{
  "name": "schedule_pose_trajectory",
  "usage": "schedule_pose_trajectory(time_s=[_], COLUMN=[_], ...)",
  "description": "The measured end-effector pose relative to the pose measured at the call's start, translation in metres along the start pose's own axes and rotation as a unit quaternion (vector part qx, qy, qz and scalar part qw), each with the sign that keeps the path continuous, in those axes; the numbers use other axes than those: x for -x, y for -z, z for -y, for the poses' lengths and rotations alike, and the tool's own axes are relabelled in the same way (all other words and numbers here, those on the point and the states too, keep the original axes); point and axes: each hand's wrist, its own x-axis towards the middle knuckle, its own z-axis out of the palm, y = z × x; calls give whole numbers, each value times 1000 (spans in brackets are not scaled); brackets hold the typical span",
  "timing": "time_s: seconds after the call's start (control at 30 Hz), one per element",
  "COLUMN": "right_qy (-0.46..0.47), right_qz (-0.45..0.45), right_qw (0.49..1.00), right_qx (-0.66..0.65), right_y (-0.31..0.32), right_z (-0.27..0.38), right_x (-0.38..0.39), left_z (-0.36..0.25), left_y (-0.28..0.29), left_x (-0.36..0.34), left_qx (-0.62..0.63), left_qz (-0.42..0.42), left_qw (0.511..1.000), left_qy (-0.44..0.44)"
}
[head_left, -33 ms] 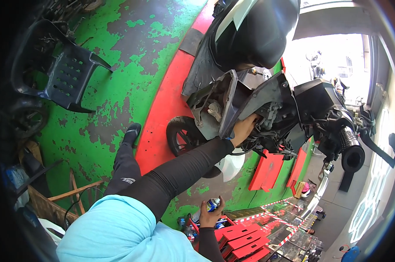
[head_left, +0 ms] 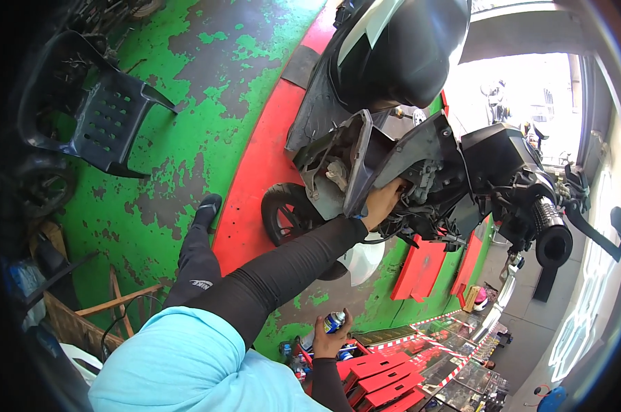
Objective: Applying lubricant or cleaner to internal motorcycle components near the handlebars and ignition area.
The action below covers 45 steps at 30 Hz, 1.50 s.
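Observation:
My left hand reaches into the dark front bodywork of a scooter, beside a grey panel and exposed fittings; its fingertips are hidden inside. A black-sleeved forearm leads to it from my light blue shirt. Lower down, my right hand grips a small spray can with a blue label. The scooter's handlebar grip sticks out to the right, its black seat is at the top, and its front tyre shows below the bodywork.
A red platform runs under the scooter on green, flaking floor. A black plastic chair stands left, near a wooden frame. Red trays and a glass display case are lower right. An open doorway is top right.

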Motion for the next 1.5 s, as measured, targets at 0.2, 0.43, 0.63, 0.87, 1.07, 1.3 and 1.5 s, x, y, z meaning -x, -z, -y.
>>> schedule_pose_trajectory(time_s=[0.2, 0.43, 0.63, 0.87, 1.07, 1.3, 1.5], right_qy=[43, 6, 10, 3, -3, 1, 8], right_qz=[-15, -1, -11, -8, -2, -20, -31], right_qw=[998, 1000, 1000, 1000, 1000, 1000, 999], right_qx=[31, -6, -16, -16, -9, 12, 19], right_y=[0, 3, 7, 13, 20, 29, 31], right_z=[-7, -14, -14, -21, -40, -40, -37], right_x=[9, 14, 16, 16, 13, 10, 12], left_z=[19, 18, 4, 13, 15, 18, 20], left_y=[-6, -2, 11, 5, 2, -5, -7], left_x=[-2, -2, -3, -4, -5, -3, -4], left_qx=[47, 17, -21, -30, -58, -126, -109], left_qz=[36, 42, 41, 24, -6, -50, -50], left_qw=[998, 998, 998, 998, 994, 983, 984], left_qy=[11, -36, -42, -55, -94, -124, -134])
